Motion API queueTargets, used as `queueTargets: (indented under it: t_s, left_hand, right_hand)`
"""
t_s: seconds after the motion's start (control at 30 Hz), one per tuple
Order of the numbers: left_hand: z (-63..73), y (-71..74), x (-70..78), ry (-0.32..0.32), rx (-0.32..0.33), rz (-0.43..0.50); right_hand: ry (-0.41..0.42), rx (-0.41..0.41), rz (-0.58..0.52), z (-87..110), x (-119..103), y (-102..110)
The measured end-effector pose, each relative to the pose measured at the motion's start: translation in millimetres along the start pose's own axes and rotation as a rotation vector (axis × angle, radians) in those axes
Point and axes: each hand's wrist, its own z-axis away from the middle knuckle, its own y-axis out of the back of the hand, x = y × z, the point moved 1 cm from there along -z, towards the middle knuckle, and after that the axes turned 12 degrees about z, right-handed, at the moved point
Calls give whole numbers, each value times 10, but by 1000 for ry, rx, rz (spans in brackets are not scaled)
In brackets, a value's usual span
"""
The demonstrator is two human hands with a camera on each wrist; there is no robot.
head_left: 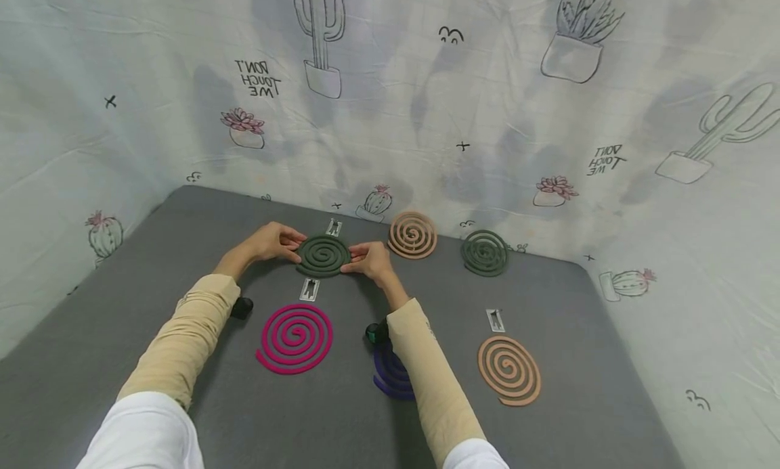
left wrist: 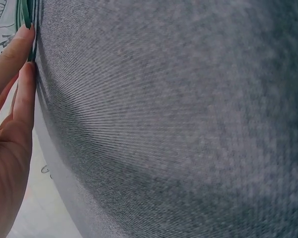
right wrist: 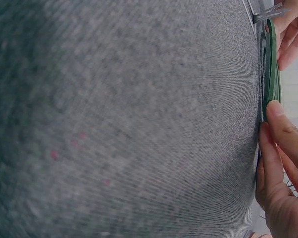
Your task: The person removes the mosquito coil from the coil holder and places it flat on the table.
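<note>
1. Green coil (head_left: 323,256), closely wound, sits between the two hands' fingers, at or just over the grey table (head_left: 341,421); can't tell if it touches.
2. Left hand (head_left: 268,242): thumb and fingers pinch the coil's left edge.
3. Right hand (head_left: 373,260): thumb and fingers pinch its right edge.
4. Far metal plate (head_left: 334,227) lies just past the coil, between both sets of fingers. Near metal plate (head_left: 309,289) lies on the person's side of it.
5. Pink coil (head_left: 295,338): flat, nearer the person than the fingers, between the arms.
6. Purple coil (head_left: 390,381): nearer the person than the right fingers, partly hidden by the right sleeve (head_left: 432,381).
7. Right of the right fingers: far tan coil (head_left: 412,235) near, second green coil (head_left: 485,252) farther out.
8. Near tan coil (head_left: 509,367): well right of the right fingers, closer to the person.
</note>
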Motion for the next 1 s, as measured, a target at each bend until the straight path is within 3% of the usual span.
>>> queueTargets:
  t_s: [0.67, 0.7, 0.9, 0.93, 1.0]
  left_hand:
    - [4, -12, -62, -48, -26, 2]
    - [4, -11, -60, -47, -25, 0]
    - [5, -7, -47, -38, -22, 5]
    - [3, -8, -44, -37, -21, 5]
    - [-3, -11, -35, -33, -17, 4]
  right_hand:
    - [10, 6, 14, 61, -16, -26]
    - [24, 20, 29, -122, 165, -131]
    - [27, 25, 62, -150, 162, -135]
    - [14, 16, 56, 28, -17, -34]
    - [13, 24, 63, 19, -9, -40]
